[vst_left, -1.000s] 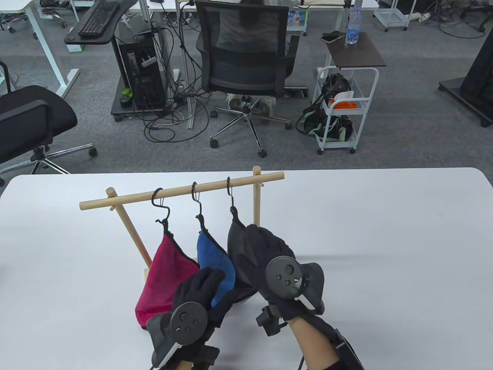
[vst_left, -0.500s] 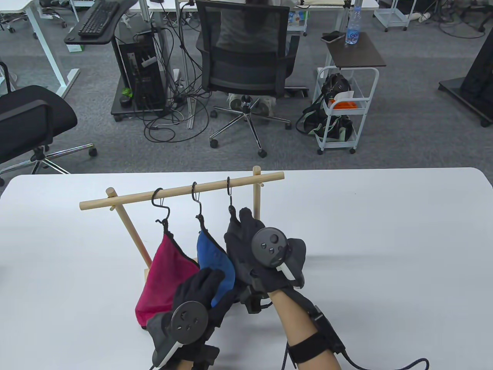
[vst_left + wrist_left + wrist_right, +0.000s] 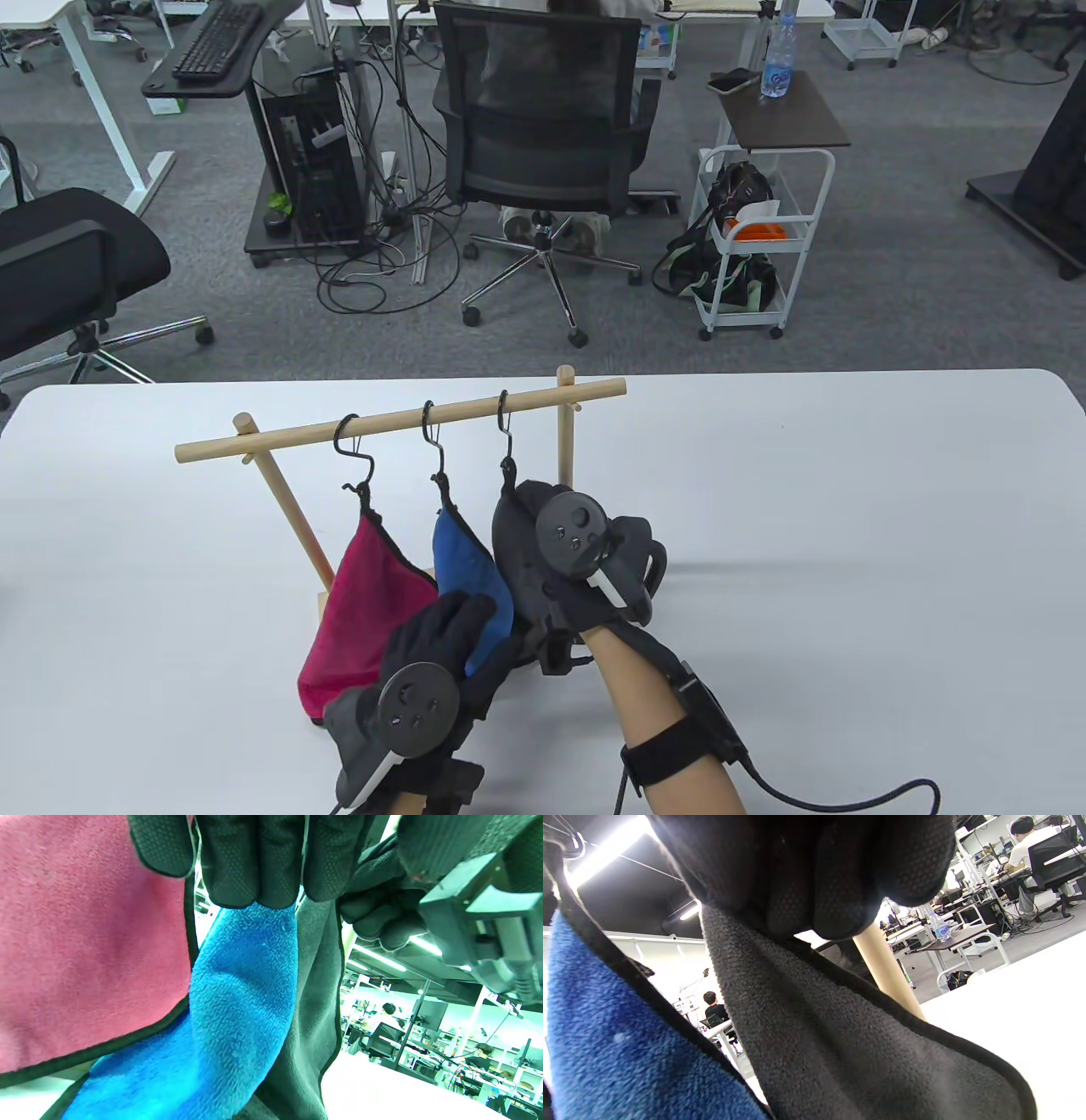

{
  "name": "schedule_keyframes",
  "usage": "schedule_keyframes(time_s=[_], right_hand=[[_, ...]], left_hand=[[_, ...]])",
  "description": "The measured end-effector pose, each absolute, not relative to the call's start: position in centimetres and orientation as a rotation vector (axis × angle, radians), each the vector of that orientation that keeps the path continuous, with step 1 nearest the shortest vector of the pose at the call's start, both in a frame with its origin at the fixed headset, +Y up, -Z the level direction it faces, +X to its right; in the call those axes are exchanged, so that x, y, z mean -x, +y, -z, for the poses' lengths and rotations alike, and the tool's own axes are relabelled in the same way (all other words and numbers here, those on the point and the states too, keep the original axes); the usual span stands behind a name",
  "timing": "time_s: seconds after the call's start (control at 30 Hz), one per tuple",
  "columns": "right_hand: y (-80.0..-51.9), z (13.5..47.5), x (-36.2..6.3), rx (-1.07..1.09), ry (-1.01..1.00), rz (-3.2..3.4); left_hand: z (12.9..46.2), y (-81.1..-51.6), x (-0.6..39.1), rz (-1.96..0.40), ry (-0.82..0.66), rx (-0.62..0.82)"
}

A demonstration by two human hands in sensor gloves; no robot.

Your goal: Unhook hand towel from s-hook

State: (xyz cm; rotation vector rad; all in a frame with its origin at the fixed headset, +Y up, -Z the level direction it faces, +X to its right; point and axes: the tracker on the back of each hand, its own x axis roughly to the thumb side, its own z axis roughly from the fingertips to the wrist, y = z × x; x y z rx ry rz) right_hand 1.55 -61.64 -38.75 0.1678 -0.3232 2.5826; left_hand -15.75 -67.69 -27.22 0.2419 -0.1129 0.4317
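Note:
A wooden rack [image 3: 407, 418] holds three black S-hooks with a red towel [image 3: 365, 603], a blue towel [image 3: 462, 552] and a grey towel [image 3: 512, 569]. My right hand [image 3: 522, 501] grips the top of the grey towel just below the right S-hook [image 3: 506, 433]. The right wrist view shows its fingers [image 3: 814, 899] closed on the grey cloth [image 3: 818, 1035]. My left hand [image 3: 462, 607] holds the lower part of the blue towel. In the left wrist view its fingers [image 3: 250, 878] curl on the blue cloth [image 3: 237, 1005], beside the red towel [image 3: 85, 942].
The rack's right post [image 3: 565, 433] stands just behind my right hand. The white table [image 3: 848, 526] stretches to the right of the rack. Office chairs, a cart and desks stand on the floor beyond the table's far edge.
My right hand has moved up and left along the grey towel to its top under the hook and closed on it. My left hand has not moved.

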Motion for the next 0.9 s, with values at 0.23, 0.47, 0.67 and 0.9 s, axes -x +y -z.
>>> schedule_keyframes(time_s=[0.23,0.47,0.67,0.9], right_hand=[[-61.2,38.0,-2.1,-0.181,-0.342,-2.607],[-60.2,36.9,-2.4,-0.214,-0.396,-2.608],[-58.9,35.7,-2.5,-0.260,-0.453,-2.595],[-57.4,34.2,-2.9,-0.292,-0.527,-2.592]], left_hand=[[27.2,-67.7,15.7,-0.434,-0.117,-0.243],[27.2,-67.7,15.7,-0.434,-0.117,-0.242],[27.2,-67.7,15.7,-0.434,-0.119,-0.241],[27.2,-67.8,15.7,-0.433,-0.120,-0.241]])
